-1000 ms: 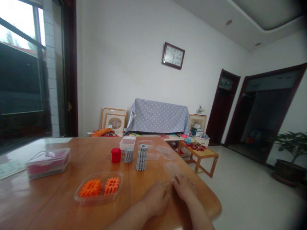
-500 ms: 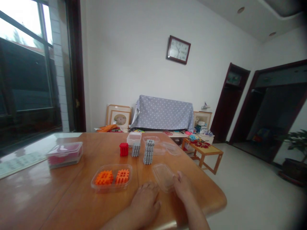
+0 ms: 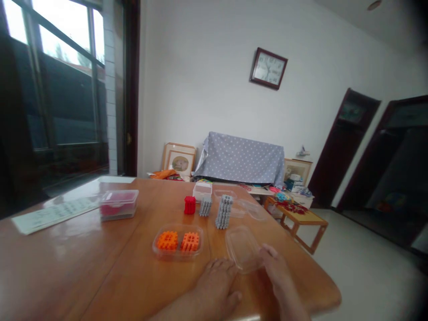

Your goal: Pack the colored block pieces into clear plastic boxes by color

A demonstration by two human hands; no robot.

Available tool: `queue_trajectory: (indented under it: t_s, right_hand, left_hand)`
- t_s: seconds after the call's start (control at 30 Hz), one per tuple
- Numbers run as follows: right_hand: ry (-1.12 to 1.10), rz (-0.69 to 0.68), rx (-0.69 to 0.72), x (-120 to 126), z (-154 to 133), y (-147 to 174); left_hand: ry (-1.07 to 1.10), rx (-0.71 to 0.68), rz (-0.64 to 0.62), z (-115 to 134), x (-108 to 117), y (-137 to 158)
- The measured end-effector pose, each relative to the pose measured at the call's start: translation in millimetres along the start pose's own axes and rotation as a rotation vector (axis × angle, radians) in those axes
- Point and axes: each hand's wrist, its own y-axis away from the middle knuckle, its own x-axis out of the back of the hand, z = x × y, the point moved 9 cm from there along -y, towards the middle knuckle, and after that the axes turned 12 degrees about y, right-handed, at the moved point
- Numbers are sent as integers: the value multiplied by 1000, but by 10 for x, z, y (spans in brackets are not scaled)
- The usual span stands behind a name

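My right hand [image 3: 276, 266] pinches the right edge of a clear plastic lid [image 3: 243, 249], which lies on or just over the table. Palm down, my left hand [image 3: 217, 281] rests on the wood beside the lid's near left corner with its fingers stretched out. To its left is a clear plastic container [image 3: 177, 257] holding an orange block piece [image 3: 167, 240] and a second orange block piece [image 3: 190, 242]. Behind the lid stand a tall grey block stack [image 3: 224, 212], a shorter grey stack [image 3: 205, 207] and a red block stack [image 3: 190, 205].
A lidded clear box with pink contents [image 3: 118, 205] sits at the left of the wooden table [image 3: 133, 276], beside a printed sheet [image 3: 56, 215]. A white box [image 3: 202, 191] and several clear plastic pieces [image 3: 256, 210] lie farther back. The table's rounded right corner is near my right arm.
My view has turned to the left, so everything appears shifted right in the picture. Both hands and the lid keep nearly the same place on the table; the blocks have not moved.
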Motion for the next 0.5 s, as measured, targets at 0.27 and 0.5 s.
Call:
queue_trajectory:
  t_s: [0.27,0.5]
  right_hand:
    - [-161,-165,-132,-276,-114,260]
    - [-132,-291,-45,-599,-534,382]
  left_hand:
    - [-15,-93,-42,36,96,165]
    - [262,-128,96,217,819,547]
